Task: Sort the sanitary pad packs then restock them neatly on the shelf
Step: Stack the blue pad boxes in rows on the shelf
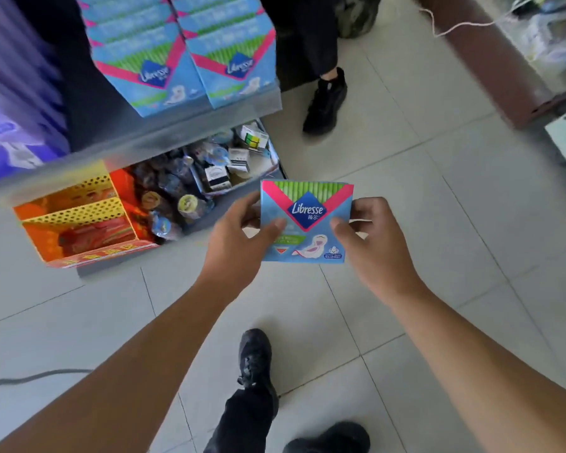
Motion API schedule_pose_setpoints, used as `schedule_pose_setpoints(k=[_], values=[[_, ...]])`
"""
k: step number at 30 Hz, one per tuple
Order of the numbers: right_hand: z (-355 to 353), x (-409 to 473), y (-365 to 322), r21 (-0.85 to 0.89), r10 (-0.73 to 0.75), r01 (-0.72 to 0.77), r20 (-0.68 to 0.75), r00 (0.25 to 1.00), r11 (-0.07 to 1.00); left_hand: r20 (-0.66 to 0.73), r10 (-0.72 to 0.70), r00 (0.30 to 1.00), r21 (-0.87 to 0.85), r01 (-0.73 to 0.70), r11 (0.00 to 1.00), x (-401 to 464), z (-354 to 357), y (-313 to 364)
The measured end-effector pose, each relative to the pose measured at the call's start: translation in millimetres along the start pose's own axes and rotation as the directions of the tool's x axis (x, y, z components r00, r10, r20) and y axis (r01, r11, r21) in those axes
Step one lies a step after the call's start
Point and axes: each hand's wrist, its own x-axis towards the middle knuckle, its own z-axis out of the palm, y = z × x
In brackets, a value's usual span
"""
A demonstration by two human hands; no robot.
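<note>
I hold one blue pad pack in front of me with both hands, out over the tiled floor. My left hand has its grip closed on the left edge of the pack, with the thumb lying on the front and the fingers curled behind. My right hand has its grip closed on the right edge the same way, thumb on the front. The pack faces up at me, and I can read the name on its dark blue diamond. It has a pink V and green stripes at the top.

The shelf is up and to my left. Near its right end stand two rows of the same blue packs, one pack behind the other, the two rows side by side. The front ones lean out over the front edge of the shelf. At the left end of the shelf are purple packs, but they are blurry.

Under the shelf, on the floor, sits an orange and yellow box. Next to it is a tray of small jars and little boxes.

My own black shoe is on the floor below my arms. Another person's black shoe stands by the right end of the shelf.
</note>
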Motion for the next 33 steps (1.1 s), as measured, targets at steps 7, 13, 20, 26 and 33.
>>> schedule_pose_setpoints(k=[7, 13, 20, 26, 33], values=[[93.3, 41.2, -85.5, -0.124, -0.349, 0.370, 0.159, 0.923, 0.921, -0.224, 0.077, 0.972, 0.090, -0.058, 0.994, 30.4, -116.8, 11.5], [139.6, 88.0, -142.2, -0.223, -0.511, 0.536, 0.165, 0.844, 0.814, -0.403, 0.147, 0.903, 0.121, -0.107, 0.987, 69.1, -154.4, 23.6], [168.0, 127.0, -184.1, -0.448, -0.527, 0.577, 0.245, 0.814, 0.682, -0.492, 0.223, 0.841, 0.238, -0.116, 0.964, 119.8, -178.5, 33.2], [162.7, 144.3, -190.2, -0.707, -0.624, 0.620, 0.323, 0.712, 0.341, -0.471, 0.238, 0.850, 0.318, -0.087, 0.944, 141.2, -178.8, 27.9], [116.8, 187.9, -186.0, -0.694, -0.606, 0.645, 0.374, 0.702, 0.320, -0.438, 0.270, 0.858, 0.400, -0.083, 0.913, 144.9, -174.6, 31.2]])
